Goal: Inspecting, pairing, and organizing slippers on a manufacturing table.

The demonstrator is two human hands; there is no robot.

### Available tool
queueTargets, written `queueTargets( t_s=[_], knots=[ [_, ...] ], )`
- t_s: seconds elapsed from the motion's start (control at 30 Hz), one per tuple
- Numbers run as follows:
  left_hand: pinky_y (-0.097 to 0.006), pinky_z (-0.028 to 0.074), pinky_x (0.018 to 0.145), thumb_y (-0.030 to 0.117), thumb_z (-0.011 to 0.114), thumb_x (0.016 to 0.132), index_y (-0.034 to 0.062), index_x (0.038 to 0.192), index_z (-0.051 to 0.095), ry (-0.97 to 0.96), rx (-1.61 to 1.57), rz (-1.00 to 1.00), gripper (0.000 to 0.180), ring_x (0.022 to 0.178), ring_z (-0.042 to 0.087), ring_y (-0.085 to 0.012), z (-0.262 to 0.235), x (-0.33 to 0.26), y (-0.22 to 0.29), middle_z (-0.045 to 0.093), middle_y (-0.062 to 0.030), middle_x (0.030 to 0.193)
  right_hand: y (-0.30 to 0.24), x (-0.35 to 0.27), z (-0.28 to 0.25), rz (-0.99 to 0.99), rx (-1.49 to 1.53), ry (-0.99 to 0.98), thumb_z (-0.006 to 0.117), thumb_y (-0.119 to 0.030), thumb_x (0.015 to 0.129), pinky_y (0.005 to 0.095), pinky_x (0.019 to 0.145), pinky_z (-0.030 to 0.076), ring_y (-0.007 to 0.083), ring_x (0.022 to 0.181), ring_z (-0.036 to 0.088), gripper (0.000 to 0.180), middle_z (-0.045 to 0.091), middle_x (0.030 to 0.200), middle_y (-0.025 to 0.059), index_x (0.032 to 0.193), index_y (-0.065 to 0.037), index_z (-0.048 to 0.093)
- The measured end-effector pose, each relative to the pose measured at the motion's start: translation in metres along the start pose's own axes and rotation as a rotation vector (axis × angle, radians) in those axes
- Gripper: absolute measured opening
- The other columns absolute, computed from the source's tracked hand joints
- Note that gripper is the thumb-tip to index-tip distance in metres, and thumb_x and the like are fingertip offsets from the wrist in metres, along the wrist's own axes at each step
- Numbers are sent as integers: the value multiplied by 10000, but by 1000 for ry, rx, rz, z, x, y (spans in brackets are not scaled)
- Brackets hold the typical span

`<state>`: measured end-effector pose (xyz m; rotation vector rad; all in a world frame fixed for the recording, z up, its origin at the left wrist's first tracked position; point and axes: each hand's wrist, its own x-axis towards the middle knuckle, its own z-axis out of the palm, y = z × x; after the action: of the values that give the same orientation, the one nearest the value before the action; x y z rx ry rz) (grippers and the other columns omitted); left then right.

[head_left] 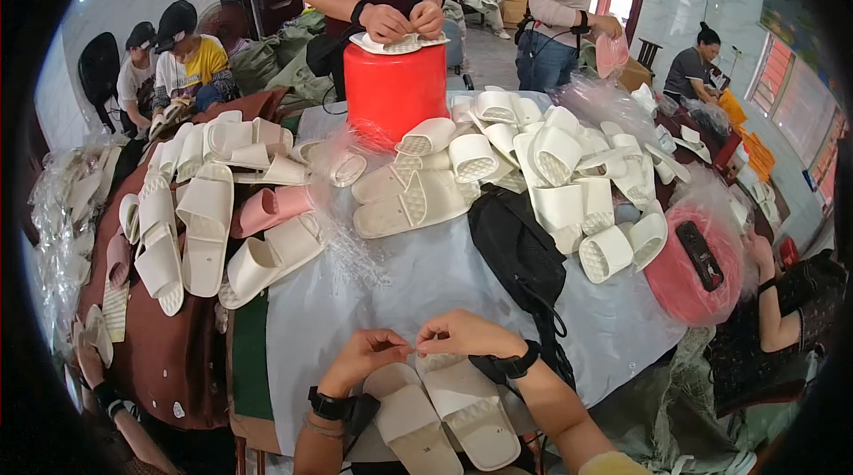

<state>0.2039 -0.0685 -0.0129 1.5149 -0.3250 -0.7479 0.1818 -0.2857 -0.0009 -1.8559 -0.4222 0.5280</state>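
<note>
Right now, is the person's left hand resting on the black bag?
No, the left hand meets the right hand above a pair of white slippers, apart from the black bag.

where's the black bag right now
In the head view the black bag lies right of centre on the grey table cover, beside the white slippers.

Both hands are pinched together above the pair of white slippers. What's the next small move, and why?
Probably lower the pinch onto the pair of white slippers. The left hand and right hand meet fingertip to fingertip just above the slippers' near ends, and whatever they pinch is too small to tell.
</note>
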Motion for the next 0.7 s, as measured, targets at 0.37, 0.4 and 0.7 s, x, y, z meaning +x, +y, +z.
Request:
queueTargets(
  t_s=[0.37, 0.4, 0.7],
  knots=[
    [-230, 436, 547, 122, 612, 819, 9, 799, 593, 40, 12, 114, 116, 599, 525, -88, -2, -1, -2, 577, -20, 679, -23, -15, 1, 33, 221, -107, 516, -217, 865, 190, 525, 382, 50, 555, 468, 189, 572, 687, -21, 875, -49, 602],
    [-242, 442, 547, 141, 597, 833, 12, 793, 583, 113, -61, 153, 135, 596, 529, -102, -4, -1, -3, 573, -29, 682, -32, -20, 2, 20, 237, -95, 516, -217, 865, 190, 525, 382, 50, 555, 468, 189, 572, 687, -21, 875, -49, 602],
    [-260, 435, 536, 209, 560, 865, 15, 746, 546, 255, -206, 208, 227, 551, 503, -129, -15, 4, -7, 551, -51, 676, -95, -148, -111, -409, -117, 722, 467, -164, 863, 179, 566, 405, 76, 658, 510, 178, 518, 776, -16, 888, -24, 573]
  ],
)
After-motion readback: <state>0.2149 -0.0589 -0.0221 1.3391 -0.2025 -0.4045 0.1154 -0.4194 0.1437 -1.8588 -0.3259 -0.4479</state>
